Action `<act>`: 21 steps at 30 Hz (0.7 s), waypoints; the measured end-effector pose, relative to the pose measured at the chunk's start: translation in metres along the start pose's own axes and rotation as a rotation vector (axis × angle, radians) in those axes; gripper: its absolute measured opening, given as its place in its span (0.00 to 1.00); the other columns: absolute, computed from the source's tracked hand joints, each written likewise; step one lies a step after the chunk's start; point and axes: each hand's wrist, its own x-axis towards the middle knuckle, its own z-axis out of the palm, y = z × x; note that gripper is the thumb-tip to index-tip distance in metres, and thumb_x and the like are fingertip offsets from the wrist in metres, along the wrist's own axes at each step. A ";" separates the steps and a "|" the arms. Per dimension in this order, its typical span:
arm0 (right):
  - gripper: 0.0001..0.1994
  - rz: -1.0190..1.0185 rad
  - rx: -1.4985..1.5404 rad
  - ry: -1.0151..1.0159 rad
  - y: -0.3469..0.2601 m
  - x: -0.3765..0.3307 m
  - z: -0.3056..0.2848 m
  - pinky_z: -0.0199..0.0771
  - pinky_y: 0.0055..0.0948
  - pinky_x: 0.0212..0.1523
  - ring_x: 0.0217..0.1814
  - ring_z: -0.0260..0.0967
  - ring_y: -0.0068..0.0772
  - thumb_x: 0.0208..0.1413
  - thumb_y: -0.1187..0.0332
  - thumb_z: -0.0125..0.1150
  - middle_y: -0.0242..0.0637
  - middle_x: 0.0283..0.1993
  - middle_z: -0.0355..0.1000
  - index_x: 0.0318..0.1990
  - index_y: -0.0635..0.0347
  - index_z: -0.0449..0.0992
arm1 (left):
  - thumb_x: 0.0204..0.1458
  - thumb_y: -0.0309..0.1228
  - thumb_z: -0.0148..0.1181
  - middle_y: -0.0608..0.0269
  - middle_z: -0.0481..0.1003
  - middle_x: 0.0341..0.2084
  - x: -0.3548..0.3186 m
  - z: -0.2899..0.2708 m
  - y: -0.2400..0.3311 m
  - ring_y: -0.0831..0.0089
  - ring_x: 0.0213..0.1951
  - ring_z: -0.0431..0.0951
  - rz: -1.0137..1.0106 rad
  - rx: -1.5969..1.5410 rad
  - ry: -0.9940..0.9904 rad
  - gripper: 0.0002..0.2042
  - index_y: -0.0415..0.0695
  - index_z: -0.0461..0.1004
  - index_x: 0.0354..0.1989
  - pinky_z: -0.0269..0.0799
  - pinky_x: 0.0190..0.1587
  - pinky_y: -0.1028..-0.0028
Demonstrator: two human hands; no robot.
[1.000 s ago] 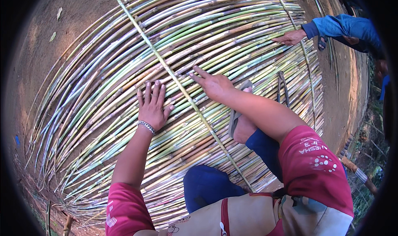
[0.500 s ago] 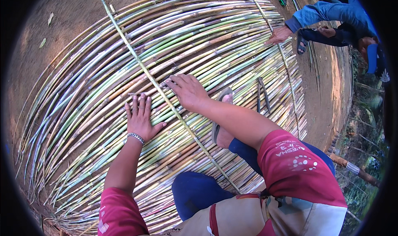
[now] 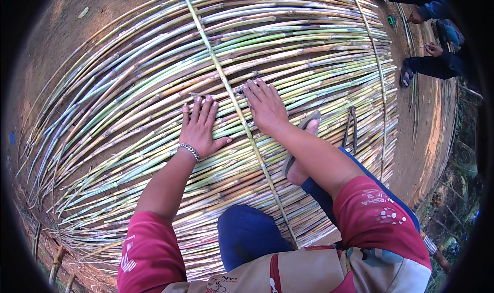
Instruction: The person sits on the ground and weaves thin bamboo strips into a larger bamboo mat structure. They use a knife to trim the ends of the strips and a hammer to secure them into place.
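Note:
Long thin canes [image 3: 128, 95], green, yellow and purplish like bamboo, lie side by side over the ground. A straight crosswise pole [image 3: 224, 79] runs over them between my hands. My left hand [image 3: 198, 132], with a chain bracelet on its wrist, lies on the canes left of that pole, its fingers spread. To the pole's right, my right hand [image 3: 266, 108] rests on the canes with its fingers stretched out and its fingertips close to the pole. Neither hand is wrapped round anything. Dark long-handled pincers [image 3: 351, 128] lie on the canes right of my sandalled foot [image 3: 301, 151].
A second crosswise pole [image 3: 378, 61] spans the canes at the right. Beyond it, other people's legs [image 3: 429, 67] and hands show at the far right. A small green object [image 3: 391, 21] lies on the dirt ground. My bent knee [image 3: 247, 234] is over the near canes.
The view has shifted, so the canes and both my hands sit further right in it. Another person's hand, earlier reaching to the right crosswise pole, has drawn back. My hands keep their places.

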 end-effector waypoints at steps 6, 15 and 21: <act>0.27 0.024 0.036 0.093 0.009 -0.006 0.006 0.54 0.53 0.76 0.75 0.58 0.50 0.63 0.66 0.60 0.45 0.68 0.65 0.70 0.54 0.67 | 0.51 0.74 0.53 0.50 0.41 0.80 0.002 -0.003 0.001 0.48 0.81 0.35 -0.013 -0.011 -0.005 0.57 0.43 0.46 0.80 0.25 0.78 0.42; 0.30 0.096 -0.039 -0.026 0.000 -0.004 0.011 0.43 0.55 0.79 0.81 0.50 0.45 0.69 0.59 0.52 0.42 0.79 0.54 0.76 0.55 0.60 | 0.51 0.72 0.56 0.47 0.42 0.80 0.003 -0.008 0.006 0.47 0.80 0.36 -0.021 -0.024 0.003 0.56 0.42 0.49 0.79 0.26 0.78 0.41; 0.29 0.116 -0.114 -0.165 -0.004 0.011 -0.016 0.50 0.50 0.74 0.75 0.57 0.41 0.69 0.59 0.51 0.36 0.79 0.55 0.75 0.53 0.61 | 0.51 0.71 0.56 0.47 0.45 0.79 0.002 -0.009 0.005 0.49 0.80 0.38 -0.002 -0.042 0.031 0.55 0.42 0.50 0.78 0.28 0.78 0.42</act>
